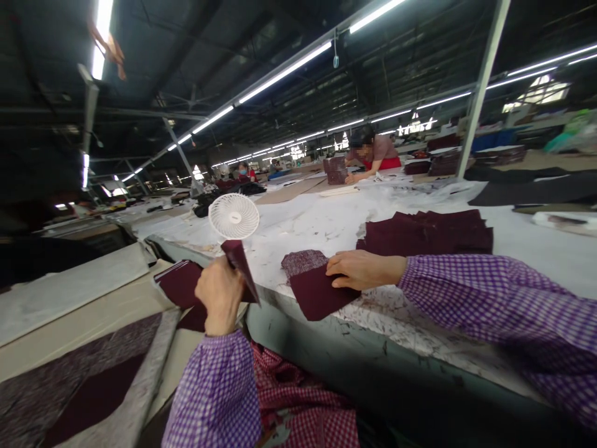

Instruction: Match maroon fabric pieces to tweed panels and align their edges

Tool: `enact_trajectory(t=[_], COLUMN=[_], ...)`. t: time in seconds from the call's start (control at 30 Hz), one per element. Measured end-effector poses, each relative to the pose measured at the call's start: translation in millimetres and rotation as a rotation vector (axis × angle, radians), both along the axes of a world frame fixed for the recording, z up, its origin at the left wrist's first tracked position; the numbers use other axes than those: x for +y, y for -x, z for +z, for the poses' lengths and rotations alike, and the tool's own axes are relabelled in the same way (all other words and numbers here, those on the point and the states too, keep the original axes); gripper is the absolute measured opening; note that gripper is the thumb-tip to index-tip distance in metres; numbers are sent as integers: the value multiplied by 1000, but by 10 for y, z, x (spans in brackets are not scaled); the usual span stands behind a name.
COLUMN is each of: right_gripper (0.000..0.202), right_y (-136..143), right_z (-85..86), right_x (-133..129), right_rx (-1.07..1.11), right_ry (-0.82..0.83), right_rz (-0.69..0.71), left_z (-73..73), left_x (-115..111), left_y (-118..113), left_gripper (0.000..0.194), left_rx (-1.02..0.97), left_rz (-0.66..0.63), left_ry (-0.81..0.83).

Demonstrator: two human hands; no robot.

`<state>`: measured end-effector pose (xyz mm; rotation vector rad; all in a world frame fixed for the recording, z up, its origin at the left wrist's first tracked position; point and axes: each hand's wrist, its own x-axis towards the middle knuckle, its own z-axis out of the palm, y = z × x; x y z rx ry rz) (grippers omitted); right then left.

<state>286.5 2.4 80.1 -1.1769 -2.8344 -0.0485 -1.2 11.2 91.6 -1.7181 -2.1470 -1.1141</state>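
Note:
My left hand [220, 289] is closed round a folded maroon fabric piece [242, 269], held up beside the table's front edge. Below and behind it, more maroon pieces [180, 283] lie on the pale surface at the left. My right hand [352, 270] rests with its fingers on a flat maroon piece [319, 292] at the table edge; its thumb side is partly hidden. A speckled piece [303, 262] shows just behind that one. Further back on the table sits a pile of maroon pieces [426, 233].
A white round fan [234, 216] stands beyond my left hand. Across the white table [303, 221], a person [385, 152] leans over a maroon stack [336, 170]. Dark cloth [536, 190] lies at the right, and a speckled sheet [112, 348] at the lower left.

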Motion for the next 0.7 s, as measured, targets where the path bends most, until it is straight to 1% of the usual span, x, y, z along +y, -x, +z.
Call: enact_trajectory(t=[0.03,0.07,0.13,0.17,0.2,0.23,0.3,0.33,0.37,0.4,0.43,0.47,0.53,0.57,0.6,0.63,0.67,0.7], right_gripper=[28,27,24,26,32,41,59,67,73,75,74,70,65,67,72,77,80,82], right_y=[-1,1,18,31,46,61,83,88,87,80,67,48,0,-27,-52,-74,-91,-104], right_z=[4,12,42,65,92,123,186,213,234,245,245,236,195,172,151,136,128,129], right_x=[6,9,4,-6,-22,-42,-89,-112,-130,-142,-146,-140,-106,-83,-61,-43,-31,-27], right_rx=[14,42,151,232,332,445,664,747,797,816,809,783,692,635,580,539,525,532], right_ry=[21,42,83,124,198,309,617,775,906,988,1016,998,869,788,717,671,654,666], right_rz=[-5,-10,-32,-56,-93,-135,-213,-240,-259,-269,-275,-285,-285,-282,-276,-270,-263,-256], left_z=[97,195,355,398,408,382,234,125,6,-112,-219,-308,-410,-424,-416,-395,-367,-338], left_x=[27,55,93,91,70,29,-107,-194,-286,-378,-463,-536,-629,-643,-632,-597,-541,-467], left_y=[-136,-258,-447,-516,-575,-628,-736,-794,-851,-906,-952,-987,-1012,-1004,-987,-967,-949,-939], left_gripper=[19,19,20,19,19,18,18,18,19,19,19,19,17,16,17,18,18,18], left_rx=[81,141,226,268,311,356,441,480,524,565,596,606,548,476,381,277,178,94], left_rz=[30,20,18,0,-28,-75,-236,-348,-489,-630,-761,-874,-1055,-1116,-1151,-1151,-1114,-1046], left_ry=[23,28,-46,-105,-173,-238,-334,-352,-352,-330,-293,-255,-180,-144,-110,-84,-70,-67])
